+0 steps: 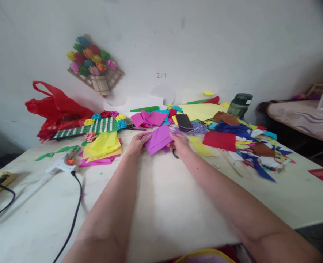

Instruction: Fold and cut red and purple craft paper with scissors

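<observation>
Both my hands reach out over the pale table (156, 197) and hold a folded sheet of purple paper (158, 140). My left hand (135, 144) grips its left edge with fingers curled round it. At the sheet's right edge my right hand (180, 144) pinches it. A pair of scissors (175, 153) lies just under my right hand, mostly hidden. A black phone (184, 121) lies beyond the paper.
Yellow and pink sheets (102, 148) lie at left beside a white glue gun (59, 166) with a black cord. Coloured paper scraps (249, 140) crowd the right. A red plastic bag (57, 107), a paper flower piece (95, 126) and a green jar (239, 105) stand at the back.
</observation>
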Demonstrator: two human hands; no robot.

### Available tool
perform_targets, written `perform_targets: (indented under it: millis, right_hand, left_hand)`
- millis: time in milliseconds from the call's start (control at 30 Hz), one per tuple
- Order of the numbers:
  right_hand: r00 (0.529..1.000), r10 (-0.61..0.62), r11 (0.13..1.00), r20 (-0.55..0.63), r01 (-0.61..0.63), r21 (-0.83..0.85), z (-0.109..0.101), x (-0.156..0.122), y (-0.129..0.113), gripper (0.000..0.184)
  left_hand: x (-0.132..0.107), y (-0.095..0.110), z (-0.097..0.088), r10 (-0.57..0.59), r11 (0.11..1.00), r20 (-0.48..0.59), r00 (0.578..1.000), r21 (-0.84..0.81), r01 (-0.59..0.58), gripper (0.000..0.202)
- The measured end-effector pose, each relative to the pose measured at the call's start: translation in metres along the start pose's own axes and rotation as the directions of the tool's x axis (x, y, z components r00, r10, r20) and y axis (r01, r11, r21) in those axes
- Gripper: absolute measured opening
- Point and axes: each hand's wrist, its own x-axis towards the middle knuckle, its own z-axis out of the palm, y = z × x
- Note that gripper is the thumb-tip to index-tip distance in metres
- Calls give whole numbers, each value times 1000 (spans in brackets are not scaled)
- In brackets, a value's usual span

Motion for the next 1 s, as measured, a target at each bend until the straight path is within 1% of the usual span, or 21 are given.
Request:
perform_targets:
  millis: [67,133,167,233,300,433,500,633,733,833,933,1000]
  right_hand:
    - [998,13,997,61,-17,73,-1,0,-1,27]
    - [990,41,989,137,-59,135,-2,-1,-4,39]
    - [984,53,985,171,-80,153,-3,-2,-6,41]
    - [974,58,981,219,-97,169,-4,-5,-8,39]
    - [970,50,984,238,-88,155,-5,-7,-8,31]
    - [982,-12,996,190,-5,88,-5,-5,-3,8]
    - [987,-39,998,156,30,61,-4,-2,0,3]
    - [995,-36,999,96,37,-7,0,1,4,8]
    - [999,-12,996,37,15,-92,2,3,6,14]
    - [1000,17,978,-15,-20,-206,3,6,8,15]
    - [998,67,940,-10,-67,-335,2,9,10,10]
    - [998,69,916,-10,-67,-396,0,9,9,23]
  left_hand:
    - [1,-1,0,-2,999,-3,1000,-49,2,43]
    - [2,-2,-1,5,995,-6,1000,-99,-6,38]
    - [2,-2,-1,6,993,-9,1000,-115,-7,36]
    - [4,-3,-2,1,991,-17,1000,-134,-3,32]
    - [6,-5,-3,-6,989,-35,999,-146,1,28]
    - [9,-7,-6,-15,985,-45,999,-173,7,27]
    - [10,-6,-7,-20,983,-37,999,-184,13,26]
    - [10,-4,-6,-31,977,-40,999,-213,22,23]
    - [9,-1,-5,-27,967,-84,996,-253,4,23]
    - [11,0,-8,34,952,-153,988,-294,-79,23]
    - [15,1,-12,137,919,-224,965,-335,-208,23]
    - [18,2,-14,172,897,-256,951,-359,-259,25]
